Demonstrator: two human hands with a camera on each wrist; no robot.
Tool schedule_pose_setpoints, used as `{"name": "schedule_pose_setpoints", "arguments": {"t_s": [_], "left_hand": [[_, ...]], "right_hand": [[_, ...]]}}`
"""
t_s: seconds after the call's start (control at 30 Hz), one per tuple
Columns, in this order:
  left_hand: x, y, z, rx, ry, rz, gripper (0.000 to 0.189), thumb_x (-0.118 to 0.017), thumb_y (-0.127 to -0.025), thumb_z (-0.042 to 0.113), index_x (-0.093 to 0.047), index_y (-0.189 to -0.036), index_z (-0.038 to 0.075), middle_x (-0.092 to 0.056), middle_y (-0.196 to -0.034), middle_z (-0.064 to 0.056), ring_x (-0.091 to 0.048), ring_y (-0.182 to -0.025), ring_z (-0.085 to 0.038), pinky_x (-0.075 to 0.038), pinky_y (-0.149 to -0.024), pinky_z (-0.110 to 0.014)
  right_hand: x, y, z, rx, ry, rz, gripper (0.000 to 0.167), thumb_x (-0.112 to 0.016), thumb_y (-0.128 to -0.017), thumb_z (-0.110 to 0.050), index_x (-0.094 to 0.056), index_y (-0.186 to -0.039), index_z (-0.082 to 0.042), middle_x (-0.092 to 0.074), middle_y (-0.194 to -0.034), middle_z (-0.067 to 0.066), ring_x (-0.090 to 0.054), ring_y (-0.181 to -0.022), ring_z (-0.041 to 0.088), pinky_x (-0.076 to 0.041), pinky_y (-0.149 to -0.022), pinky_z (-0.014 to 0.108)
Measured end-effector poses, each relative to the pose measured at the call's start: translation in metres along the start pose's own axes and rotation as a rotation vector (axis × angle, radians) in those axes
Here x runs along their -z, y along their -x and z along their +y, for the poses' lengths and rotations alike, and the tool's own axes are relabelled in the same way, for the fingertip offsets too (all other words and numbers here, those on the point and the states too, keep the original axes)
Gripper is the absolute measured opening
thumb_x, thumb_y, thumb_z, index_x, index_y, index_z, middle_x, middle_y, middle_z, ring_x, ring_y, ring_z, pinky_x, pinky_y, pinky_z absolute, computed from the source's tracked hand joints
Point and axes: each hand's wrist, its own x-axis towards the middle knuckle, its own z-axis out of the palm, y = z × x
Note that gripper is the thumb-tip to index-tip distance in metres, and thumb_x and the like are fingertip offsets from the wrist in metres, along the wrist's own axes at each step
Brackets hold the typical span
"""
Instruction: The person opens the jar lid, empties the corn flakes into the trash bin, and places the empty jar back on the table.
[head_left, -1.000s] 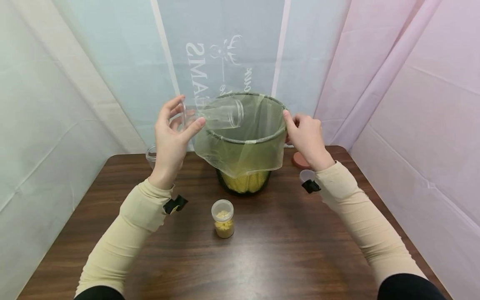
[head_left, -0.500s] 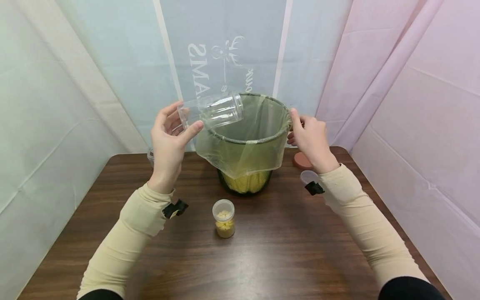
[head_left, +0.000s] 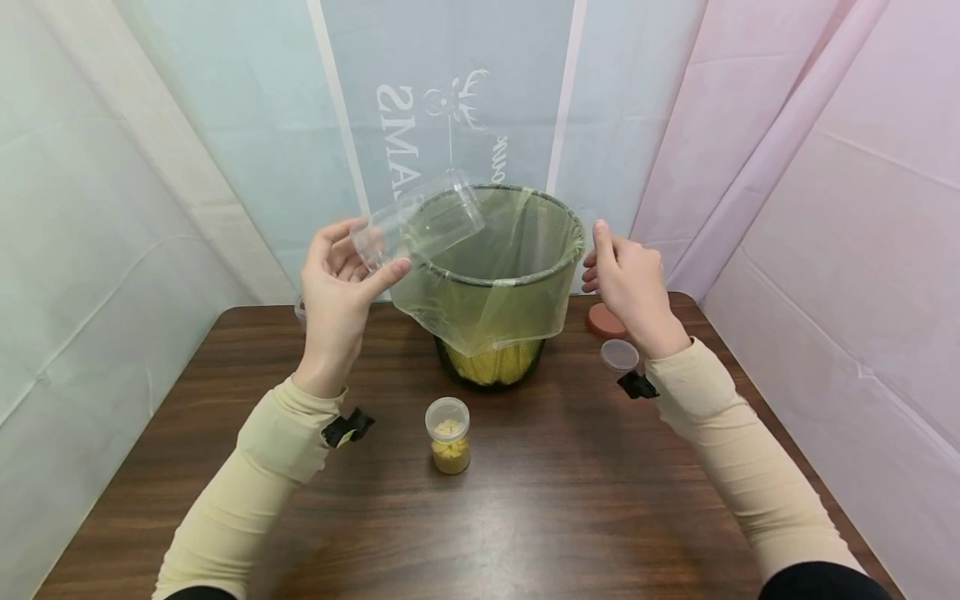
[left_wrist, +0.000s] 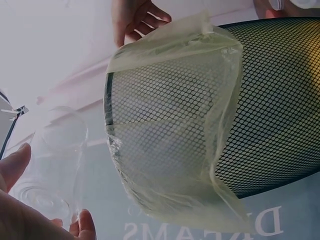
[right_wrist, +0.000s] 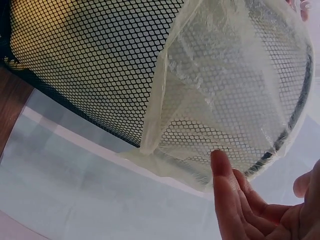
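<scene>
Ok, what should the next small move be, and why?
Probably have the left hand draw the clear jar back from the lined mesh bin and turn it upright. The jar looks empty, and it tilts, mouth end higher, across the bin's opening in the head view. The right hand grips nothing.

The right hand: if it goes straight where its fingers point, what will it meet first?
Probably the yellowish liner folded over the mesh bin; I cannot tell whether the right hand touches it.
</scene>
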Motion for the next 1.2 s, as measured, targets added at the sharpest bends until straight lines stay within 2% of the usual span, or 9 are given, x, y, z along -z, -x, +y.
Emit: {"name": "schedule_pose_setpoints", "arguments": {"t_s": [0.13, 0.33, 0.57, 0.77, 0.87, 1.2], "left_hand": [[0.001, 0.002, -0.003, 0.036, 0.007, 0.005, 0.059, -0.081, -0.069, -0.003, -0.051, -0.119, 0.008, -0.056, -0.118, -0.015, -0.057, -0.106, -0.029, -0.049, -0.090, -0.028], [0.003, 0.005, -0.007, 0.052, 0.041, 0.004, 0.061, -0.079, -0.069, -0.006, -0.047, -0.119, 0.008, -0.055, -0.117, -0.014, -0.058, -0.103, -0.025, -0.051, -0.089, -0.027], [0.004, 0.009, -0.012, 0.046, 0.083, -0.015, 0.060, -0.076, -0.070, -0.010, -0.045, -0.119, 0.007, -0.054, -0.114, -0.012, -0.056, -0.110, -0.034, -0.051, -0.091, -0.029], [0.008, 0.012, -0.013, 0.057, 0.058, -0.038, 0.062, -0.074, -0.073, -0.010, -0.045, -0.127, 0.003, -0.052, -0.119, -0.011, -0.059, -0.109, -0.024, -0.048, -0.097, -0.034], [0.010, 0.014, -0.014, 0.050, 0.052, -0.040, 0.061, -0.074, -0.074, -0.008, -0.048, -0.129, 0.001, -0.053, -0.120, -0.012, -0.058, -0.109, -0.026, -0.048, -0.097, -0.033], [0.018, 0.017, -0.019, 0.022, 0.060, -0.004, 0.054, -0.075, -0.073, -0.007, -0.053, -0.121, 0.004, -0.058, -0.109, -0.011, -0.060, -0.101, -0.025, -0.053, -0.086, -0.028]], "right_hand": [[-0.001, 0.003, 0.002, 0.016, 0.053, 0.012, 0.075, -0.016, -0.094, -0.066, -0.068, -0.084, -0.012, -0.072, -0.075, 0.007, -0.069, -0.066, 0.017, -0.047, -0.086, 0.042], [-0.002, 0.007, 0.005, 0.019, 0.084, 0.027, 0.068, -0.019, -0.096, -0.062, -0.067, -0.087, -0.014, -0.072, -0.080, 0.004, -0.069, -0.072, 0.020, -0.046, -0.083, 0.045], [-0.004, 0.012, 0.011, 0.037, 0.092, 0.035, 0.066, -0.020, -0.096, -0.061, -0.066, -0.097, -0.013, -0.071, -0.088, 0.007, -0.066, -0.084, 0.027, -0.044, -0.083, 0.048], [-0.005, 0.018, 0.019, 0.051, 0.074, 0.012, 0.065, -0.024, -0.097, -0.059, -0.061, -0.107, -0.006, -0.065, -0.101, 0.015, -0.059, -0.100, 0.035, -0.043, -0.086, 0.051], [-0.006, 0.021, 0.024, 0.056, 0.076, -0.008, 0.067, -0.024, -0.097, -0.058, -0.059, -0.115, -0.003, -0.063, -0.111, 0.018, -0.056, -0.107, 0.037, -0.042, -0.089, 0.053], [-0.009, 0.032, 0.038, 0.028, 0.090, -0.071, 0.071, -0.025, -0.097, -0.060, -0.052, -0.129, -0.003, -0.056, -0.122, 0.020, -0.052, -0.113, 0.039, -0.040, -0.092, 0.055]]}}
